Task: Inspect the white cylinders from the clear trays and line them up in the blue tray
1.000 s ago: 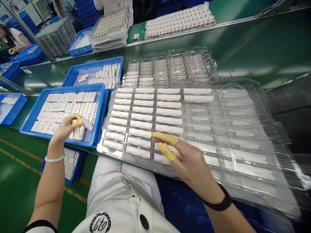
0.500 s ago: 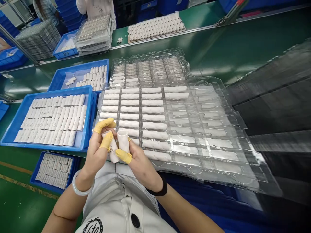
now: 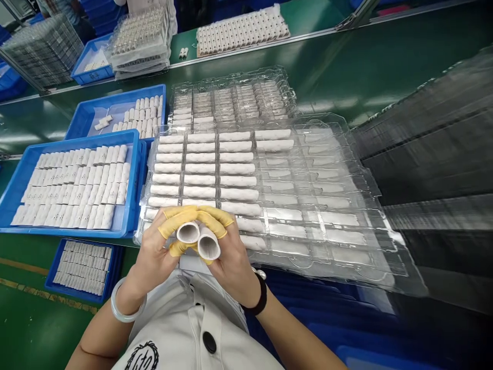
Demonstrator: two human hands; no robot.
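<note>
Yellow covers wrap the fingertips of both hands. My left hand (image 3: 159, 252) is closed round a white tube (image 3: 188, 233), its open end facing up toward me. Beside it, my right hand (image 3: 231, 257) grips a second white tube (image 3: 209, 247), also end-on. The two tubes lie side by side, and the fingertips of both hands meet behind them. Just beyond the hands lies a clear plastic tray (image 3: 316, 198) with white tubes in its left columns and top slots of the fourth.
At the left, a blue bin (image 3: 133, 205) holds rows of white pieces; another blue bin (image 3: 162, 110) stands behind it and a smaller one (image 3: 57, 275) sits lower. A second clear tray (image 3: 287, 85) lies behind. Across the bench are stacked trays (image 3: 142, 41) and a person's clothing.
Both hands have turned the tubes so that their open ends face the camera, and the fingers have come together around them. The whole view has shifted slightly.
</note>
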